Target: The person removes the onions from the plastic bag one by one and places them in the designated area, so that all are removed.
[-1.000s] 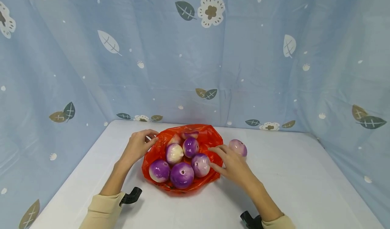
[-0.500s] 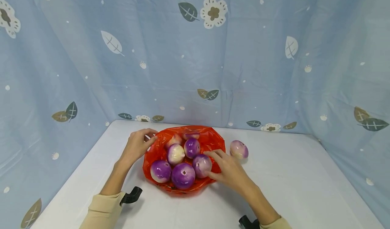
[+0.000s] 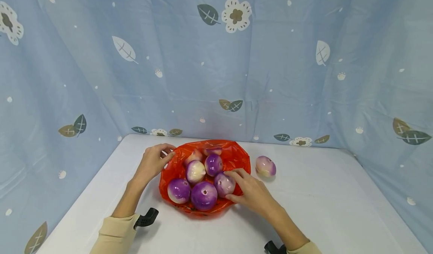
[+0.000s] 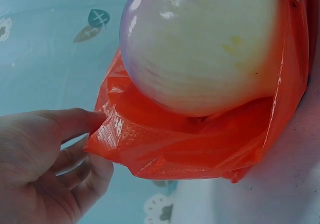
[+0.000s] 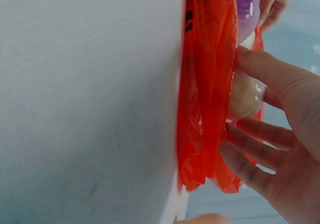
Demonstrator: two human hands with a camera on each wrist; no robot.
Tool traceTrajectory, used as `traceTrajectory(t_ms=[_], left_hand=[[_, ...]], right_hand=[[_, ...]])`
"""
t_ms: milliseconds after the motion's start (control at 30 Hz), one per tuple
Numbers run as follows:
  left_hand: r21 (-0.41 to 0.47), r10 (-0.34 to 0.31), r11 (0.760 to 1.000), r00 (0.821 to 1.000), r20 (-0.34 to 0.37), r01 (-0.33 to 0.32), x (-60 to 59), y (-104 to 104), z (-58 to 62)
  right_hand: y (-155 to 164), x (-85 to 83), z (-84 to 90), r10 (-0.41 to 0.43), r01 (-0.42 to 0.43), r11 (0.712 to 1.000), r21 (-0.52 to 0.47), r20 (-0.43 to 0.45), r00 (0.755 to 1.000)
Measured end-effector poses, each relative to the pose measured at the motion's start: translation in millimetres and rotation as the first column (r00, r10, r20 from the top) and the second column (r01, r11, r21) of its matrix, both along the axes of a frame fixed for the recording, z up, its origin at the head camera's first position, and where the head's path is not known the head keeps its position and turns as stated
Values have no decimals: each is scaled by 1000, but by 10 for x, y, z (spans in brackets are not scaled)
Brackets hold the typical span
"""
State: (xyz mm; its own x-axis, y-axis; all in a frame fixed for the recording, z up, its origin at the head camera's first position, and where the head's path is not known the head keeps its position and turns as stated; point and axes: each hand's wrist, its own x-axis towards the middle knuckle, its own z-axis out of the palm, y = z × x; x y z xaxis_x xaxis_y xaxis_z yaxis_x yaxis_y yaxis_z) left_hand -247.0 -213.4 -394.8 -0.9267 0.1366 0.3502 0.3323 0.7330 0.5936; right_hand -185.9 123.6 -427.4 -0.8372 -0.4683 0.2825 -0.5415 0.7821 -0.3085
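A white table (image 3: 321, 209) enclosed by a blue leaf-and-flower patterned curtain (image 3: 270, 58) is seen from above. At the left, the left hand (image 3: 153, 163) is placed at the far-left rim of an orange plastic bag (image 3: 236, 157); in the left wrist view the bag's edge (image 4: 112, 129) is pinched between the thumb and the curled fingers (image 4: 85, 171), and one pale onion is seen bulging against the plastic just beside them. The bag is spread open near the middle of the table, slightly left of centre, and purple-and-white onions are held in it: a purple onion (image 3: 178, 190) at the near left, a larger purple onion (image 3: 203, 195) at the near edge, a pale onion (image 3: 195, 171) and a dark purple onion (image 3: 214, 164) behind these, and two partly hidden ones at the far rim. To the right of these, the grasped onion (image 3: 223, 184) is enclosed by the right hand (image 3: 252, 192), whose fingers are curled apart over its top and right side with the thumb at its near side. In the right wrist view the fingers (image 5: 260, 146) are spread against the bag's wall and the pale flesh behind it. Farther right, a single loose onion (image 3: 265, 166) lies on the table just beside the bag, apart from both hands
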Motion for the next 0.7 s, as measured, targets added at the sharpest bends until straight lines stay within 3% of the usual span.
traceTrajectory(t_ms=[400, 700], left_hand=[[0, -7, 1000, 1000, -4, 7, -6, -8, -16], [-5, -11, 1000, 1000, 5, 11, -9, -8, -14]], right_hand=[[-1, -3, -14, -6, 6, 1000, -12, 22, 1000], [9, 5, -5, 39, -37, 998, -55, 36, 999]])
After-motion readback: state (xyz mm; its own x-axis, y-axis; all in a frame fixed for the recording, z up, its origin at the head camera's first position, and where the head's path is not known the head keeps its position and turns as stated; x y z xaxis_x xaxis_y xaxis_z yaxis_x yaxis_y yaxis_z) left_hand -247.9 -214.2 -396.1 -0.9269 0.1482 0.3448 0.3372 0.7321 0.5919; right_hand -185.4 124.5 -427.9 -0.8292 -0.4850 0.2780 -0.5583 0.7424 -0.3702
